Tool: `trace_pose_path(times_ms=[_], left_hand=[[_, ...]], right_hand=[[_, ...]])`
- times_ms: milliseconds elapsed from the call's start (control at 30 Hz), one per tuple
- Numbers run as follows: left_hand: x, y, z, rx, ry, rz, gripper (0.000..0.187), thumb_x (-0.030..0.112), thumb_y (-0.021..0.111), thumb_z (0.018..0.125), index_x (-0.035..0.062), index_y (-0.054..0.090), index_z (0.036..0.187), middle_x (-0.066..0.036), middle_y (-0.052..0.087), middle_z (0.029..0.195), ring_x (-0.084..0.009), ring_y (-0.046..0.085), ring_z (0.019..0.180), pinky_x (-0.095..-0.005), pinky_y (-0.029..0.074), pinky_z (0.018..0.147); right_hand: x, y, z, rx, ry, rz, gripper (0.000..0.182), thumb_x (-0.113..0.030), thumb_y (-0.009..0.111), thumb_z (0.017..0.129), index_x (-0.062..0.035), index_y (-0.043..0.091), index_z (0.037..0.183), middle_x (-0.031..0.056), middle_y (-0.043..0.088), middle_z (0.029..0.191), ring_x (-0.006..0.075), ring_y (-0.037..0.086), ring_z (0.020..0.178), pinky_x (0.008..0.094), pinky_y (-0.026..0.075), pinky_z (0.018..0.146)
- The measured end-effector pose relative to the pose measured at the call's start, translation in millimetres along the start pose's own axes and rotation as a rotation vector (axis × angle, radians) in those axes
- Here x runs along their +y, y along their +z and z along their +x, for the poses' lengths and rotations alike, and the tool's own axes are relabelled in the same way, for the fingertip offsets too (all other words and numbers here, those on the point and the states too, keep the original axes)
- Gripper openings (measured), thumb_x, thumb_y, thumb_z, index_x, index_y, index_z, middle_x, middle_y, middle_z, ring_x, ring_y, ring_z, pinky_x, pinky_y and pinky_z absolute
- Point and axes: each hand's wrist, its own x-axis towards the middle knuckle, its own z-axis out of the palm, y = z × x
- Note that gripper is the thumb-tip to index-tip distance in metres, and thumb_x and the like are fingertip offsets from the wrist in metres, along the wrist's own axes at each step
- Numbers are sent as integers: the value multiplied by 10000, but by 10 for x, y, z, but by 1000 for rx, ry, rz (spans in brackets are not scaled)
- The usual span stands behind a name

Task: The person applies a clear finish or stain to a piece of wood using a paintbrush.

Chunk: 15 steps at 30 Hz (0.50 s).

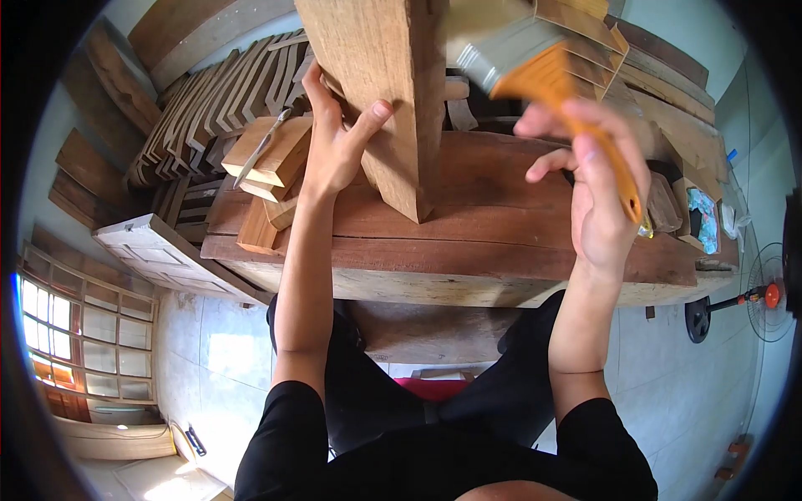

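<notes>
A thick wooden beam [368, 83] stands upright on the reddish-brown workbench [493, 200], its upper end out of view. My left hand [338, 142] is wrapped around the beam's left side, thumb on its front face. In my right hand [597, 159] is a wide paintbrush [539, 75] with an orange handle and a metal band. Its bristles point up and left, blurred by motion, to the right of the beam; whether they touch it I cannot tell. Small wood blocks [267, 154] are stacked left of my left forearm, with a thin knife-like tool [261, 150] on top.
Many curved wooden pieces [225, 100] lean at the back left. A white panelled board [171, 255] rests against the bench's left end. At the bench's right end is a box with blue patterned cloth [703, 219]. A fan [764, 294] stands at the far right.
</notes>
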Motion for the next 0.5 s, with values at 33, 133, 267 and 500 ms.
trace_pose_path(times_ms=[33,133,267,500], left_hand=[[-9,6,9,-6,7,-4,990,352,802,860,-3,130,1495,-262,380,1436,-341,410,1366,-475,369,1138],[15,8,19,-6,-17,-51,1001,365,813,853,-4,134,1488,-261,400,1418,-339,424,1350,-470,415,1103],[26,-6,12,-4,-28,-46,972,357,794,870,2,134,1488,-271,387,1421,-347,431,1350,-469,423,1100],[-29,-50,27,10,-1,2,999,410,769,884,-17,115,1507,-291,392,1426,-362,425,1362,-491,370,1133]], right_hand=[[42,-159,-19,-179,6,-4,239,-82,536,984,51,634,1157,214,727,1033,227,738,893,283,573,689],[51,-197,-9,-240,-25,-19,267,-73,528,986,51,608,1209,224,701,1141,235,722,961,292,578,705],[100,-135,-34,-236,-46,-55,273,-91,552,975,42,622,1204,199,707,1135,223,712,980,299,579,746],[71,-69,11,-225,-94,-137,220,-112,584,972,32,665,1118,174,731,1037,226,712,949,298,561,747]])
